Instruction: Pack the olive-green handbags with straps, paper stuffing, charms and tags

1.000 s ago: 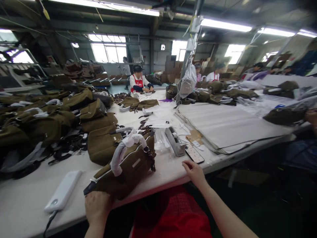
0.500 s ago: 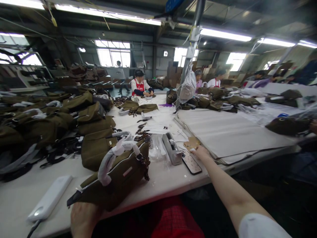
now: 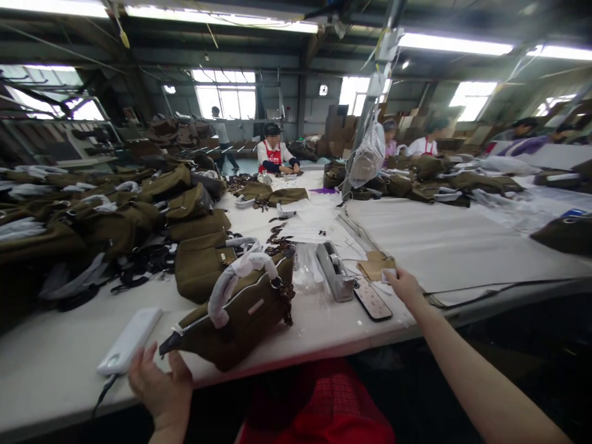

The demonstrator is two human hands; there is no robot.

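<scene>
An olive-green handbag [image 3: 235,327] stands at the table's front edge, its wrapped white handle [image 3: 226,290] upright and a leopard-patterned strip hanging at its right end. My left hand [image 3: 161,385] is at the bag's left corner, fingers apart, the thumb close to the dark zipper end; whether it touches is unclear. Over on the right, my right hand [image 3: 407,290] pinches a small white tag [image 3: 388,275]. Beneath and beside that tag lie brown cards [image 3: 370,267]. A phone [image 3: 372,300] with a patterned back rests just left of this hand.
A grey tape dispenser [image 3: 335,274] stands beside clear plastic bags [image 3: 308,271]. A white corded device [image 3: 130,340] lies on the left. Many olive bags [image 3: 106,228] are heaped behind it. White sheets [image 3: 444,246] cover the right side. A co-worker [image 3: 274,151] sits across the table.
My left hand has come out from behind the bag's lower left and its fingers have spread. My right hand has drawn slightly away from the brown cards with a white tag. The view has shifted left.
</scene>
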